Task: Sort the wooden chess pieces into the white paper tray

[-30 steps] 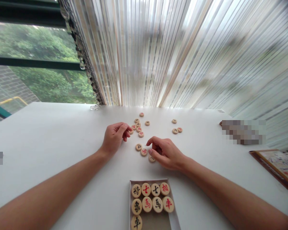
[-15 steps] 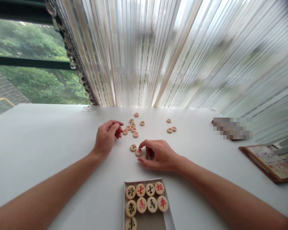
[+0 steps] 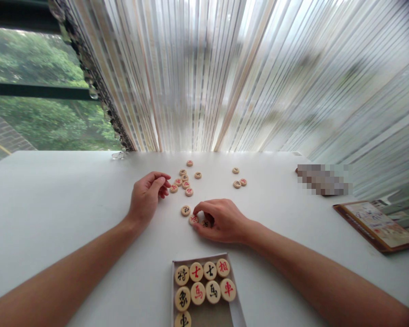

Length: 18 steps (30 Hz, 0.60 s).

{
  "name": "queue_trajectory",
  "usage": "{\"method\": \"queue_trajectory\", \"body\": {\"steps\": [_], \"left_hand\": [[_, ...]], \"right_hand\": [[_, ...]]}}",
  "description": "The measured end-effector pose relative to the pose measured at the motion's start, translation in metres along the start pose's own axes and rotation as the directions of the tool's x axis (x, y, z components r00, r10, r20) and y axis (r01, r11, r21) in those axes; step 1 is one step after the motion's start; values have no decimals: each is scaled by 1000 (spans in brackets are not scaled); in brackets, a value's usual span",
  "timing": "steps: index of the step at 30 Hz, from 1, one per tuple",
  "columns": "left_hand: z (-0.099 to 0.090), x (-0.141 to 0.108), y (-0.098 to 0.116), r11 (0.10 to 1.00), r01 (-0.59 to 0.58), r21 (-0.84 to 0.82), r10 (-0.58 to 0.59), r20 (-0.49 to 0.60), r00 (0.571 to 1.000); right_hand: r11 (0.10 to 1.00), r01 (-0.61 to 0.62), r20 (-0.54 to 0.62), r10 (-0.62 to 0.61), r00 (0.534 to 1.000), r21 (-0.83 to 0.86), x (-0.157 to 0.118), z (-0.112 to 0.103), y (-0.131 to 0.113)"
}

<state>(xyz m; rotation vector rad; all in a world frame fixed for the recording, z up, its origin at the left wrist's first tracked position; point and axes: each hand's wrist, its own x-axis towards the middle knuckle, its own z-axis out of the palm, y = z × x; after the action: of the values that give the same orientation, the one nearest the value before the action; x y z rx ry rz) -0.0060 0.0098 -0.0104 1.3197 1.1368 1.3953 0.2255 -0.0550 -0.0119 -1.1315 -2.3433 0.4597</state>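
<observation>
My right hand (image 3: 225,220) is low over the table, thumb and forefinger closed on the edges of a red-lettered xiangqi piece (image 3: 193,220). Under its curved fingers a black-lettered piece (image 3: 205,224) is partly hidden. Just left of these lies another black-lettered piece (image 3: 186,210). My left hand (image 3: 148,193) hovers beside a loose group of pieces, fingers slightly curled and apart, with nothing visible in them; its fingertips are near a red-lettered piece (image 3: 173,188). Close to me stands a shallow white box (image 3: 236,297) holding rows of upright-facing xiangqi pieces (image 3: 197,293).
Several loose pieces (image 3: 186,185) lie beyond my hands, and 3 more (image 3: 237,184) lie farther right. A brown-edged board with a printed sheet (image 3: 375,222) and a blurred-out item (image 3: 323,179) are at the right. String curtains (image 3: 191,91) hang behind the white table (image 3: 71,204).
My right thumb and forefinger have closed in on the red-lettered piece, which has shifted slightly toward me. My left hand keeps its place by the group. The whole view has drifted a little.
</observation>
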Motion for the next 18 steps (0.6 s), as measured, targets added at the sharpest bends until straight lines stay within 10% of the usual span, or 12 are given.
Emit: {"method": "queue_trajectory", "body": {"steps": [13,18], "left_hand": [[0,2,-4,993,-26,117,28,-20,999],[-1,2,-7,974,-69,217,61,46,997]], "right_hand": [[997,-15,-26,17,1000,78,-1,0,1],[923,-219,-247,303,920,317,5,-1,16]]}}
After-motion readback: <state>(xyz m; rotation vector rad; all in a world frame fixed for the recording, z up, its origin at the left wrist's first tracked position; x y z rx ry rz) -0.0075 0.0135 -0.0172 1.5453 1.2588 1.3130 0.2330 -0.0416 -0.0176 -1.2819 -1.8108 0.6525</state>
